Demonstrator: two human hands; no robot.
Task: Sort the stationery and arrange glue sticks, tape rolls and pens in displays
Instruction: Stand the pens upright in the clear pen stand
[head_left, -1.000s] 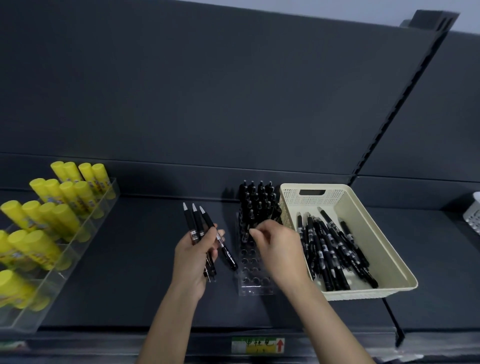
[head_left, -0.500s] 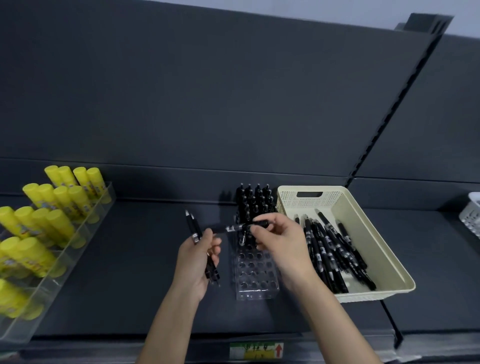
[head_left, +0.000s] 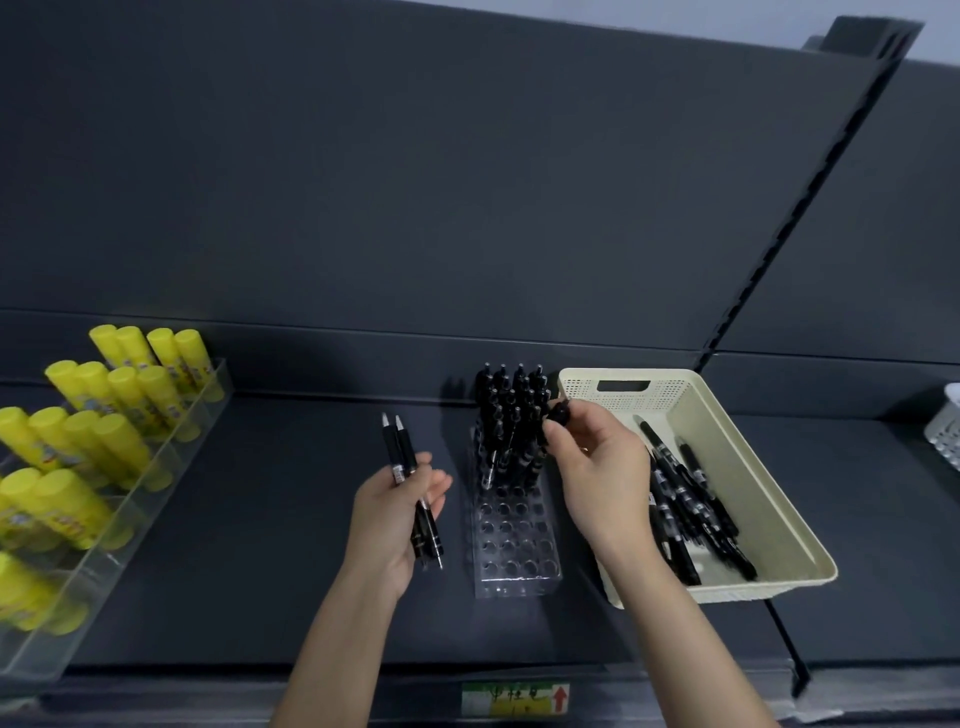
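Black plastic pens are what both hands are busy with. The left hand (head_left: 387, 525) curls its fingers round two pens (head_left: 402, 462). They lie side by side, with their silver ends pointing away to the back of the shelf (head_left: 260, 519).

The right hand (head_left: 597, 467) pinches the dark top of one pen (head_left: 560, 414) with its fingertips, just over the clear holder (head_left: 517, 566). The rest of this pen is lost among the standing pens (head_left: 511, 400), so which way it leans is hard to tell. The two hands are apart, with the holder between them.

More loose pens (head_left: 685, 504) lie flat in the cream basket (head_left: 737, 415). Yellow glue sticks (head_left: 119, 395) stand far off to the left.

The pens look light, stiff and smooth, so they could slip. A pinch near the top end seems best, so the pen can hang straight down into a hole.
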